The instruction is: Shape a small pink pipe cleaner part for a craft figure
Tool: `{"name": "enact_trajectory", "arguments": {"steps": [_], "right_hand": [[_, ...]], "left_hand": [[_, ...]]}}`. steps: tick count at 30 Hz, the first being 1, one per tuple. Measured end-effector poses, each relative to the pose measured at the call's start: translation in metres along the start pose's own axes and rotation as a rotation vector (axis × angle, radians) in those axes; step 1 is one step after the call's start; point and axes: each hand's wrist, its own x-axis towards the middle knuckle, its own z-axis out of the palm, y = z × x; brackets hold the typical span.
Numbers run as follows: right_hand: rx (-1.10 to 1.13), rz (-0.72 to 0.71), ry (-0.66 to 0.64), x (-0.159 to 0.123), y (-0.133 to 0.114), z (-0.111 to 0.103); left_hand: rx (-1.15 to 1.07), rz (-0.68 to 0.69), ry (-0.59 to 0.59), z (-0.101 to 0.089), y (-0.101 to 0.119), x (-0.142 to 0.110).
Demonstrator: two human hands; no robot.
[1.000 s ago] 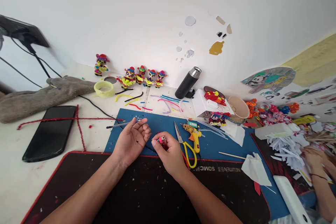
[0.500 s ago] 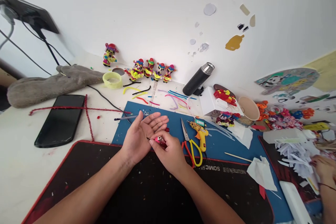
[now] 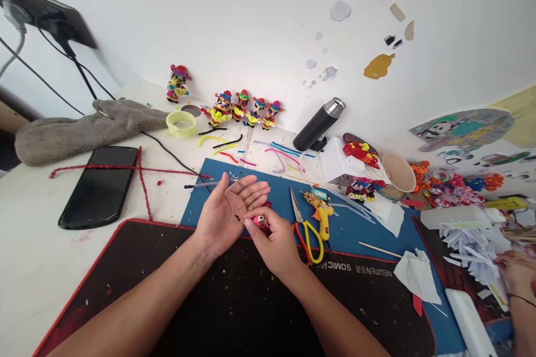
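Observation:
My left hand (image 3: 228, 212) is open, palm up, with its fingers stretched out. A tiny black bit (image 3: 237, 217) lies on that palm. My right hand (image 3: 272, 240) is closed around a small red-and-pink piece (image 3: 260, 220), most of it hidden by the fingers; its thumb and fingertips are beside the left palm. To the right of my hands, scissors (image 3: 302, 228) with red and yellow handles and a yellow hot glue gun (image 3: 322, 217) lie on the blue mat (image 3: 201, 201).
Several small pipe-cleaner figures (image 3: 220, 109) stand by the wall near a tape roll (image 3: 181, 124). At left lie a phone (image 3: 98, 189) and red pipe cleaners (image 3: 143, 192). A black flask (image 3: 320, 122) leans behind. A co-worker's hand (image 3: 517, 273) is at far right.
My right hand has drawn slightly right from the left palm, where the black bit now shows clearly. The view has shifted a little.

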Motion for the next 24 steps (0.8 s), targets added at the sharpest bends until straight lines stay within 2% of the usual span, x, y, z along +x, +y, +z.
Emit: {"name": "enact_trajectory", "arguments": {"steps": [12,24], "right_hand": [[0.031,-0.011,-0.067,-0.0024,-0.0100,0.0011],[-0.014,-0.023,0.010,0.0013,-0.0083,-0.0004]], "left_hand": [[0.009,0.005,-0.014,-0.0016,-0.0011,0.0001],[0.024,0.007,-0.040,-0.0007,-0.0004,-0.0017]]}}
